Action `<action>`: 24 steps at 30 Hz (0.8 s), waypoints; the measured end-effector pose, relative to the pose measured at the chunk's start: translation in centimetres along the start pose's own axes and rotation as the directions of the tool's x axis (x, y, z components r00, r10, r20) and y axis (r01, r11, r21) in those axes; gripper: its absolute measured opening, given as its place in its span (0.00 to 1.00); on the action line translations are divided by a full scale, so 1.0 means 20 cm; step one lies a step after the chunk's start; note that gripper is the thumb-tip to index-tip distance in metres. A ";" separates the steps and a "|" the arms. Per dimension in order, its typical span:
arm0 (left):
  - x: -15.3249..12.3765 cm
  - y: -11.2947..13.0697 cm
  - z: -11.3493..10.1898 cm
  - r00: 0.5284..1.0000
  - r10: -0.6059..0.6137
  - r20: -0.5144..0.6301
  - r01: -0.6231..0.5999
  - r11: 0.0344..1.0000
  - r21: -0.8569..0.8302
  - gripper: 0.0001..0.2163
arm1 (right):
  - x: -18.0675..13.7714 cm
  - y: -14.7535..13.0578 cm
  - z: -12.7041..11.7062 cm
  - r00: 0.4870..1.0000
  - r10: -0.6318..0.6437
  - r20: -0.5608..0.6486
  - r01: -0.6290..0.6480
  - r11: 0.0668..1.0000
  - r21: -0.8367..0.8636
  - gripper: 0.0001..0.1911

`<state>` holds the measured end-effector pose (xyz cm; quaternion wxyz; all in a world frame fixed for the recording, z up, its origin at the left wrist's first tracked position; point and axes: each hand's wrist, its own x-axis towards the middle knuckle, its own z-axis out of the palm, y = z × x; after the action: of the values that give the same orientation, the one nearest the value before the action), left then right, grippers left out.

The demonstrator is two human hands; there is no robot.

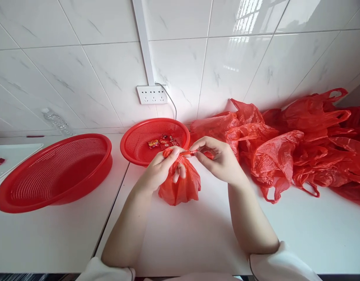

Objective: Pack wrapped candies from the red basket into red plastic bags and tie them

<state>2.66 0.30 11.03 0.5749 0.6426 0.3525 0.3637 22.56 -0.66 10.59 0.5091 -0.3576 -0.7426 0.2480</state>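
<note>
Left hand [161, 168] closed on the thin red plastic bag [180, 191], right hand [218, 158] (pinching its twisted strand [187, 152]) should pull gently.

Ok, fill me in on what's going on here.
A person is handling a red plastic bag over a white table. The left fingers grip it near the top; the right fingers pinch a twisted strand of it. Whether it is knotted can't be made out. Behind it, a small red basket holds a few packets; more red bags lie heaped at right, and a larger red basket sits at left.
</note>
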 end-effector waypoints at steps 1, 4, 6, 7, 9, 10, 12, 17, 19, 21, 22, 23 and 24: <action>0.01 0.00 -0.01 0.999 -0.006 -0.045 0.006 1.000 -0.011 0.17 | -0.01 0.00 -0.01 1.000 -0.011 -0.006 0.011 1.000 -0.017 0.06; 0.04 -0.02 -0.03 0.992 -0.018 -0.125 0.010 0.998 -0.070 0.14 | -0.03 -0.03 -0.04 0.983 -0.078 0.167 0.083 0.996 -0.023 0.07; 0.05 -0.03 -0.04 0.995 -0.001 -0.100 -0.005 0.998 -0.065 0.12 | -0.03 -0.04 -0.05 0.947 -0.121 0.298 0.131 0.991 -0.013 0.09; 0.05 -0.03 -0.04 0.996 0.008 -0.085 -0.012 0.999 -0.046 0.11 | -0.03 -0.04 -0.05 0.933 -0.137 0.334 0.148 0.989 -0.007 0.09; 0.04 -0.02 -0.05 0.998 0.021 -0.059 -0.021 1.000 0.009 0.10 | -0.03 -0.04 -0.05 0.912 -0.159 0.378 0.167 0.986 0.012 0.09; 0.03 -0.01 -0.05 0.998 0.034 -0.052 -0.032 0.998 0.046 0.09 | -0.02 -0.03 -0.05 0.905 -0.161 0.394 0.166 0.986 0.022 0.08; 0.01 0.00 -0.04 0.994 0.103 -0.030 -0.097 0.983 0.159 0.04 | -0.02 -0.02 -0.03 0.924 -0.129 0.359 0.126 0.992 0.031 0.06; -0.03 -0.02 -0.01 0.849 0.512 0.132 -0.483 0.651 0.585 0.08 | 0.01 0.03 0.04 0.999 0.044 0.019 -0.047 0.979 0.198 0.10; -0.01 -0.05 0.00 0.765 0.621 0.169 -0.531 0.460 0.711 0.11 | 0.03 0.06 0.06 0.982 0.053 0.184 -0.108 0.946 0.306 0.13; 0.01 -0.07 0.01 0.714 0.685 0.149 -0.516 0.369 0.773 0.12 | 0.04 0.09 0.07 0.949 0.029 0.315 -0.153 0.914 0.376 0.13; 0.01 -0.08 0.01 0.691 0.711 0.130 -0.518 0.362 0.775 0.13 | 0.04 0.11 0.07 0.947 0.022 0.320 -0.156 0.903 0.400 0.13; 0.02 -0.08 0.00 0.680 0.723 0.122 -0.532 0.373 0.760 0.12 | 0.05 0.12 0.07 0.954 0.022 0.299 -0.152 0.896 0.418 0.11; 0.02 -0.08 -0.01 0.686 0.716 0.129 -0.552 0.398 0.733 0.12 | 0.04 0.13 0.07 0.963 0.031 0.267 -0.147 0.892 0.428 0.10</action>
<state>2.62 0.85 9.57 0.0482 0.8564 0.2498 0.4493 21.72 1.65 8.67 0.4665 -0.2314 -0.7076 0.4776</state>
